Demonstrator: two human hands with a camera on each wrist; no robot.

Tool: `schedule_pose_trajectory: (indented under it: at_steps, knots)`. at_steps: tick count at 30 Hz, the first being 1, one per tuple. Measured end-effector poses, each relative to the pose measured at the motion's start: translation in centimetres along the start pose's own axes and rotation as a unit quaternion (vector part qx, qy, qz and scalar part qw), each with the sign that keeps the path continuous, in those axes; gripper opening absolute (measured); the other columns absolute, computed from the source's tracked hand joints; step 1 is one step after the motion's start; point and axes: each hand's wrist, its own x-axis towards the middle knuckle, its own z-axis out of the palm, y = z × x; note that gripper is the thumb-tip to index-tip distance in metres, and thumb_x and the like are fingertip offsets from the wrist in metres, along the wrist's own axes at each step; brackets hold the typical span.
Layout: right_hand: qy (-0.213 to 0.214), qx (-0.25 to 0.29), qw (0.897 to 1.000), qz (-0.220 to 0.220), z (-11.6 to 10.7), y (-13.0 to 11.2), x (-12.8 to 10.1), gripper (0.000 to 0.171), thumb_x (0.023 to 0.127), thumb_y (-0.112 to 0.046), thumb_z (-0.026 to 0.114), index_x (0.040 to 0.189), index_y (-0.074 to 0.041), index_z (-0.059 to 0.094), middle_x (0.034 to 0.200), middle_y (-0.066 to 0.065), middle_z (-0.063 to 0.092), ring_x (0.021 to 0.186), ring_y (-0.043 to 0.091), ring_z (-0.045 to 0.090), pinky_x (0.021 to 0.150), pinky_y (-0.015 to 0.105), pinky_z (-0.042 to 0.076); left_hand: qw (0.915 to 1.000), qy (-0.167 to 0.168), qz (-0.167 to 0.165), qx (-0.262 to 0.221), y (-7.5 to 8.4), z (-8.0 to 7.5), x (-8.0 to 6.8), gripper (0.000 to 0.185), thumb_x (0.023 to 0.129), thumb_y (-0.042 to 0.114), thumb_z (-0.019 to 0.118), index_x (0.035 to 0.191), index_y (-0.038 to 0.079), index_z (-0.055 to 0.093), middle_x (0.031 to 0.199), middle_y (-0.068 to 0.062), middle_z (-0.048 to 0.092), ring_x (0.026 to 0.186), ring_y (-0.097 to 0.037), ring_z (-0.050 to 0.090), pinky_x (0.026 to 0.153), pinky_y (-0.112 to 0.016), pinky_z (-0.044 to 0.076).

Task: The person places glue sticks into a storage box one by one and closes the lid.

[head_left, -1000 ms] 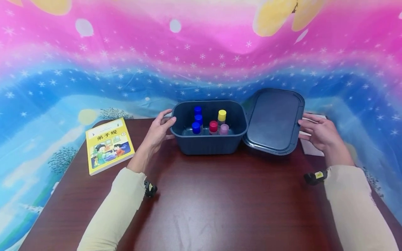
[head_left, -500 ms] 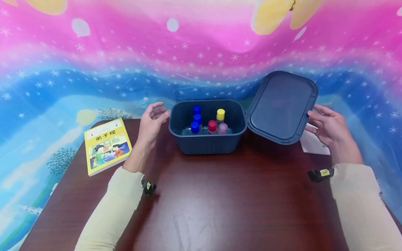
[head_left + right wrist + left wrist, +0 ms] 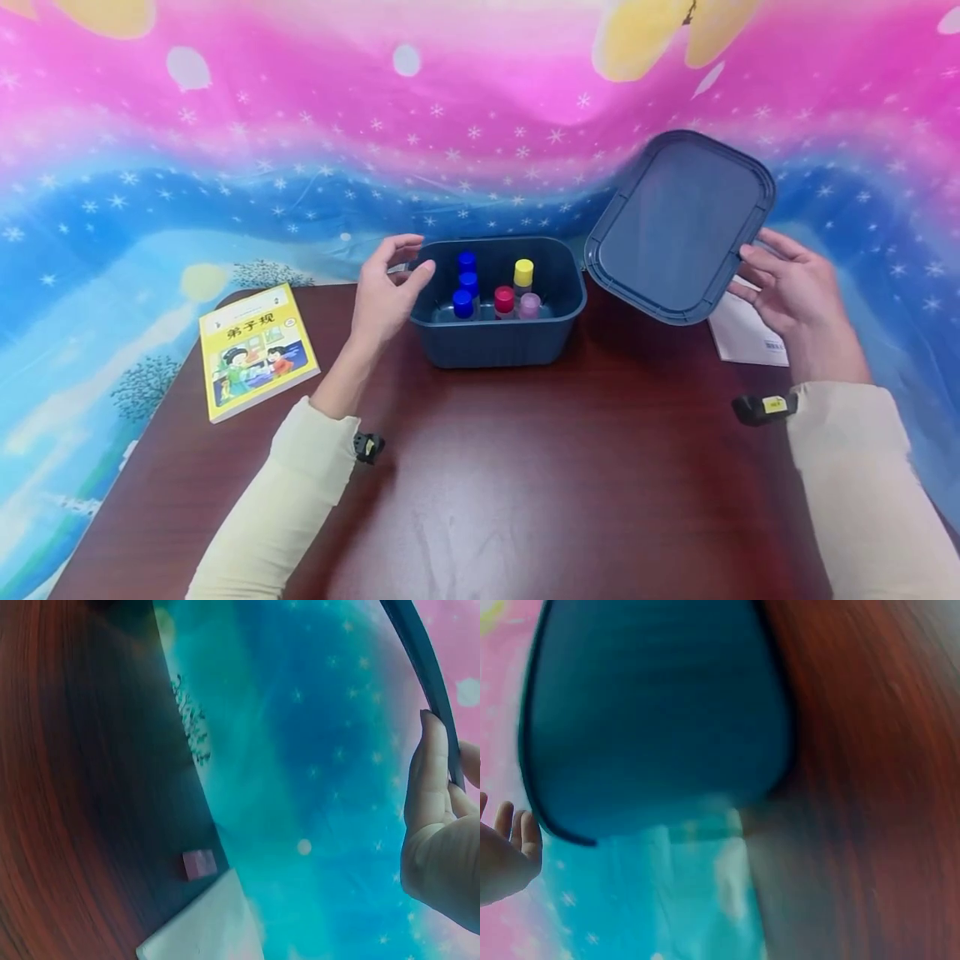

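Note:
A dark blue-grey plastic box (image 3: pixel 495 343) stands uncovered on the table. Inside it are several small capped bottles: three blue caps (image 3: pixel 468 283), a yellow cap (image 3: pixel 523 272), a red cap (image 3: pixel 504 300) and a pink cap (image 3: pixel 529 306). My right hand (image 3: pixel 802 287) pinches the right edge of the box's lid (image 3: pixel 678 229), which is tilted in the air right of the box. The wrist view shows the lid's edge (image 3: pixel 424 660) between thumb and fingers. At the box's left end is my left hand (image 3: pixel 386 287), fingers loosely bent around nothing; contact with the rim is unclear.
A yellow picture book (image 3: pixel 258 350) lies on the table (image 3: pixel 525 467) at the left. Behind the right hand lies a white book (image 3: pixel 742 333), with a small pink block (image 3: pixel 199 864) near it in the right wrist view. A printed cloth (image 3: pixel 480 100) hangs behind the table.
The lid has risen up and to the right in my right hand, off the table beside the box. My left hand left the box's left end, then came back towards its rim.

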Motion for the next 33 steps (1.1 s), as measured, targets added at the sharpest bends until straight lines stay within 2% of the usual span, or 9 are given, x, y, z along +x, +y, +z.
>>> schedule_pose_trajectory:
  at_steps: [4,13,16,19,22,27,30,33]
  knots:
    - [-0.007,0.008,1.000,-0.003,1.2,0.6,0.0,0.039,0.094,0.014,0.060,0.126,-0.008,0.064,0.098,0.016,0.074,0.085,0.031,0.075,0.063,0.047,0.061,0.9993,-0.037,0.006,-0.009,1.3,1.1,-0.2,0.034,0.097,0.014,0.070,0.129,0.005,0.064,0.127,-0.008,0.064,0.116,-0.023,0.059,0.097,-0.046,0.050]
    - [-0.049,-0.006,0.999,0.000,3.4,2.4,0.4,0.042,0.095,0.011,0.061,0.133,-0.007,0.057,0.101,0.015,0.073,0.087,0.029,0.075,0.060,0.042,0.059,0.9902,-0.127,-0.037,-0.044,3.0,4.5,-0.6,0.032,0.101,0.018,0.066,0.131,0.008,0.062,0.127,-0.009,0.063,0.110,-0.022,0.065,0.090,-0.036,0.057]
    - [-0.054,-0.016,0.998,0.001,3.9,3.1,0.4,0.045,0.096,0.010,0.061,0.136,-0.008,0.053,0.101,0.014,0.072,0.087,0.028,0.074,0.061,0.040,0.060,0.9830,-0.157,-0.064,-0.072,3.3,5.9,-0.6,0.036,0.102,0.018,0.064,0.136,0.007,0.059,0.128,-0.013,0.063,0.111,-0.029,0.066,0.088,-0.034,0.058]
    - [-0.065,-0.023,0.998,0.004,4.4,4.0,0.4,0.044,0.096,0.009,0.061,0.136,-0.009,0.052,0.103,0.012,0.072,0.090,0.027,0.075,0.065,0.041,0.062,0.9712,-0.181,-0.101,-0.118,3.6,7.2,-0.6,0.041,0.103,0.019,0.061,0.142,0.006,0.055,0.129,-0.014,0.063,0.116,-0.031,0.065,0.091,-0.037,0.057]
    - [-0.089,-0.022,0.996,0.013,4.9,4.9,0.6,0.039,0.098,0.008,0.059,0.133,-0.007,0.059,0.105,0.012,0.073,0.094,0.026,0.074,0.066,0.041,0.062,0.9589,-0.191,-0.126,-0.169,4.0,8.2,-0.6,0.042,0.105,0.017,0.059,0.144,0.005,0.053,0.127,-0.016,0.063,0.115,-0.030,0.066,0.094,-0.044,0.056]
    - [-0.120,-0.013,0.992,0.021,5.4,5.8,0.7,0.033,0.099,0.008,0.056,0.128,-0.006,0.064,0.107,0.013,0.073,0.097,0.026,0.073,0.068,0.042,0.062,0.9472,-0.175,-0.136,-0.232,4.4,8.9,-0.7,0.037,0.105,0.010,0.056,0.141,0.003,0.056,0.121,-0.016,0.066,0.106,-0.032,0.069,0.086,-0.046,0.058]
    - [-0.113,-0.024,0.993,0.026,5.7,5.8,0.7,0.032,0.099,0.008,0.056,0.127,-0.006,0.060,0.105,0.012,0.072,0.096,0.026,0.073,0.071,0.043,0.062,0.9421,-0.168,-0.135,-0.256,4.6,8.9,-0.8,0.036,0.104,0.007,0.056,0.139,0.003,0.058,0.120,-0.017,0.067,0.104,-0.035,0.069,0.080,-0.044,0.060]
    - [-0.091,-0.064,0.993,0.033,6.2,5.3,0.7,0.040,0.099,0.003,0.060,0.135,-0.010,0.050,0.108,0.008,0.070,0.096,0.023,0.072,0.075,0.040,0.061,0.9423,-0.169,-0.129,-0.259,4.9,8.8,-0.8,0.036,0.103,0.006,0.057,0.139,0.003,0.059,0.121,-0.016,0.068,0.105,-0.036,0.069,0.077,-0.042,0.061]
